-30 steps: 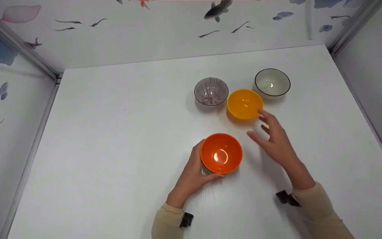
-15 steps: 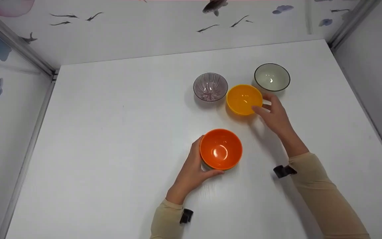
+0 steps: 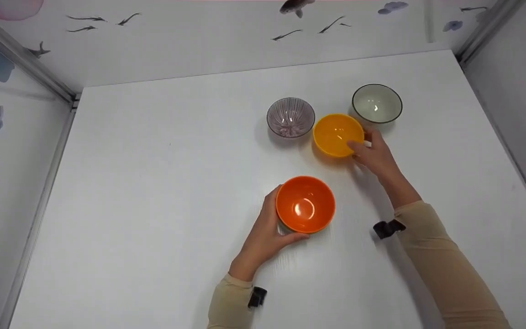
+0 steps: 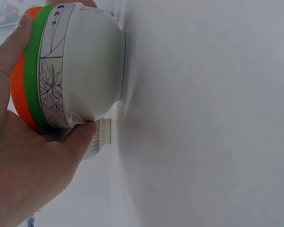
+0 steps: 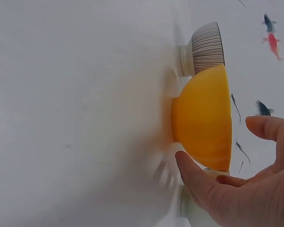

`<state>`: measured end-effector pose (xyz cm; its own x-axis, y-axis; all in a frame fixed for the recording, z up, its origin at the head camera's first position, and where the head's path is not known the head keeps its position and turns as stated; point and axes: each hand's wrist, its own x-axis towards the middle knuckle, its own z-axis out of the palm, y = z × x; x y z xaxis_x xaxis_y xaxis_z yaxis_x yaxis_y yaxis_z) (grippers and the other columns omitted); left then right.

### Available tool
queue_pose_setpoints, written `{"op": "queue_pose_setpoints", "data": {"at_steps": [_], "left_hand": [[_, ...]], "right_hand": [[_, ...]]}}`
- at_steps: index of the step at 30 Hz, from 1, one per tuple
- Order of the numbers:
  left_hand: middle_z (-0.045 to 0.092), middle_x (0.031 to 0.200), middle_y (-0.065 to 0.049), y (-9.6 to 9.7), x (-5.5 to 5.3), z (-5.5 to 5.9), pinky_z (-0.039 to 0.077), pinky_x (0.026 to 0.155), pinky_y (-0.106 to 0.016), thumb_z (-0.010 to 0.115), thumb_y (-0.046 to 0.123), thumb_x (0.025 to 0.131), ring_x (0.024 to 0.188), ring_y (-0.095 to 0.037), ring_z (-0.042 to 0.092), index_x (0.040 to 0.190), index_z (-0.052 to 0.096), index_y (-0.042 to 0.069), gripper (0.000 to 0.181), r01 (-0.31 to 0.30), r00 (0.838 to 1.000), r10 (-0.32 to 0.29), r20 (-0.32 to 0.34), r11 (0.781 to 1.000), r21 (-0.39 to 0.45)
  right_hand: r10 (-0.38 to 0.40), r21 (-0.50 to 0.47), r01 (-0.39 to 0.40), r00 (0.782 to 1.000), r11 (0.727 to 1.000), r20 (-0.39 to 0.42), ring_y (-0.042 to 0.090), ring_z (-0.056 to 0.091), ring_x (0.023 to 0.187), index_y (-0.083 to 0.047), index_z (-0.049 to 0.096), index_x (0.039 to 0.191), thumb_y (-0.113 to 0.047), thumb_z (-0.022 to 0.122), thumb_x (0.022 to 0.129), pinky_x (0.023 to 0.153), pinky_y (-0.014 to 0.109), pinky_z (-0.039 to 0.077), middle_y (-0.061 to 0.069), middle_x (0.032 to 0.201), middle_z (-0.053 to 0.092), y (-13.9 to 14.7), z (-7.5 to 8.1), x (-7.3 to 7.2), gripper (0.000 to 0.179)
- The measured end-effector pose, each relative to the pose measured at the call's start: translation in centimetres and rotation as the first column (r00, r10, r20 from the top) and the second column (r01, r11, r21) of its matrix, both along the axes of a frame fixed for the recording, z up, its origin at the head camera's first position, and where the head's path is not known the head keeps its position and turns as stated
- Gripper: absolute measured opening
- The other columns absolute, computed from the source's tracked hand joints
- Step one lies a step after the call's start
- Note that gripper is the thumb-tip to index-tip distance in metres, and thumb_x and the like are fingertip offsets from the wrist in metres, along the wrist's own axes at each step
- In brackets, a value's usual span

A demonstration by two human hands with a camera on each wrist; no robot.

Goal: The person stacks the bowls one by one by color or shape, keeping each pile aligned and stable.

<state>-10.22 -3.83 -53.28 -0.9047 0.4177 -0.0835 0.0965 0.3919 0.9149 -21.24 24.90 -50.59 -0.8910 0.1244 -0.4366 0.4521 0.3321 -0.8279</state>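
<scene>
My left hand grips a stack of bowls near the middle of the table. An orange bowl is on top; in the left wrist view a green rim and a white bowl with dark leaf drawings show below it. At the right side of a yellow bowl is my right hand. Its thumb reaches over the rim, apart from it in the right wrist view, and the fingers lie along the outside. Whether those fingers touch the bowl, I cannot tell.
A purplish ribbed bowl stands just left of the yellow one. Behind it to the right is a pale green bowl with a dark rim. White panels with painted fish enclose the white table.
My right hand has moved forward to the yellow bowl, its thumb now above the rim. The left hand keeps its grip on the bowl stack. The head view has tilted slightly.
</scene>
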Motion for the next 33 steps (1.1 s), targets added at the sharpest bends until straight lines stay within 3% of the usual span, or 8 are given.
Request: {"op": "queue_pose_setpoints", "data": {"at_steps": [8, 15, 24, 33], "left_hand": [[0.032, 0.159, -0.002, 0.02, -0.15, 0.24, 0.034, 0.122, -0.039, 0.089, 0.031, 0.075, 0.147, -0.019, 0.034, 0.157, 0.018, 0.015, 0.110, -0.002, 1.000, 0.002, 0.010, 1.000, 0.006], [0.032, 0.159, -0.001, 0.09, -0.31, 0.41, 0.034, 0.122, -0.038, 0.089, 0.031, 0.074, 0.148, -0.018, 0.034, 0.157, 0.018, 0.015, 0.110, 0.000, 1.000, 0.000, -0.012, 1.000, -0.007], [0.032, 0.160, -0.001, 0.12, -0.17, 0.45, 0.035, 0.122, -0.039, 0.087, 0.035, 0.075, 0.147, -0.019, 0.035, 0.157, 0.017, 0.017, 0.109, 0.001, 1.000, -0.001, -0.008, 1.000, -0.022], [0.033, 0.159, -0.001, -0.05, 0.06, 0.33, 0.035, 0.122, -0.039, 0.087, 0.034, 0.076, 0.147, -0.019, 0.035, 0.157, 0.017, 0.016, 0.109, -0.006, 1.000, 0.006, 0.004, 1.000, -0.028]], "right_hand": [[-0.054, -0.116, 0.062, 0.996, 0.991, 0.070, 0.028, 0.040, 0.141, -0.015, 0.010, 0.160, -0.032, 0.049, 0.104, 0.115, 0.039, 0.044, 0.013, 0.164, 0.022, -0.13, -0.07, -0.71, 0.070], [-0.054, -0.211, 0.065, 0.997, 0.975, 0.062, 0.023, 0.048, 0.129, -0.014, 0.010, 0.160, -0.026, 0.045, 0.104, 0.109, 0.035, 0.050, 0.013, 0.161, 0.026, -0.08, -0.18, -0.55, 0.067], [-0.089, -0.259, 0.112, 0.991, 0.959, 0.099, 0.016, 0.053, 0.117, -0.018, 0.013, 0.160, -0.025, 0.040, 0.104, 0.104, 0.029, 0.053, 0.011, 0.159, 0.031, 0.33, -0.37, -0.44, 0.063], [-0.101, -0.282, 0.130, 0.988, 0.951, 0.114, 0.015, 0.054, 0.116, -0.021, 0.017, 0.160, -0.025, 0.041, 0.105, 0.112, 0.032, 0.048, 0.009, 0.157, 0.035, 0.14, -0.64, -0.34, 0.061]]}}
